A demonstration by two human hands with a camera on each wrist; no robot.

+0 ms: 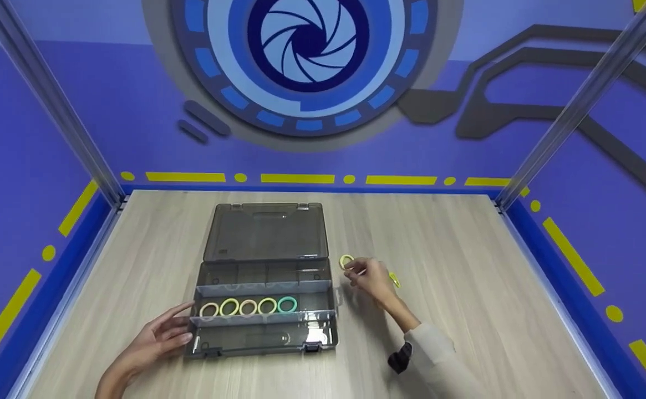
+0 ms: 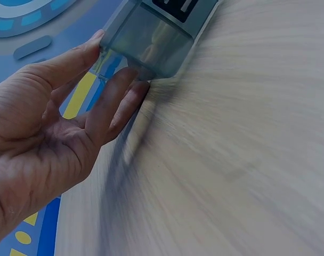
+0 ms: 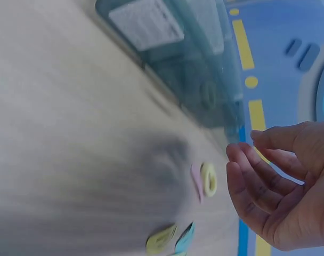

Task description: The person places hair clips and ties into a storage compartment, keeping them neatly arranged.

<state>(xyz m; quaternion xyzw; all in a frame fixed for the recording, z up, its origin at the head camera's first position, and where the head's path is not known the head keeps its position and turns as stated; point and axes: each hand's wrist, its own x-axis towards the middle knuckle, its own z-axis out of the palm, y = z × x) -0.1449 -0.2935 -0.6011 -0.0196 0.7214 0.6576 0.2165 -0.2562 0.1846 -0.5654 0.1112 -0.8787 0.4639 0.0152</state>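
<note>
A smoky see-through compartment box (image 1: 262,332) lies with its lid (image 1: 267,231) folded back. Several ring-shaped hair ties, in yellow, pinkish and teal, stand in a row in its middle section; the teal hair tie (image 1: 287,305) is rightmost. My left hand (image 1: 153,341) touches the box's left side with extended fingertips. Right of the box, my right hand (image 1: 371,279) hovers by a yellow hair tie (image 1: 346,261), its fingers loosely bent and nothing seen between them. In the right wrist view, a pink clip (image 3: 196,183) lies against that hair tie (image 3: 209,180).
A yellow hair clip (image 1: 393,279) lies just beyond my right hand. The right wrist view also shows a teal clip (image 3: 185,238) near a yellow one. Blue panels (image 1: 323,158) enclose the wooden table (image 1: 494,310) at the back and sides.
</note>
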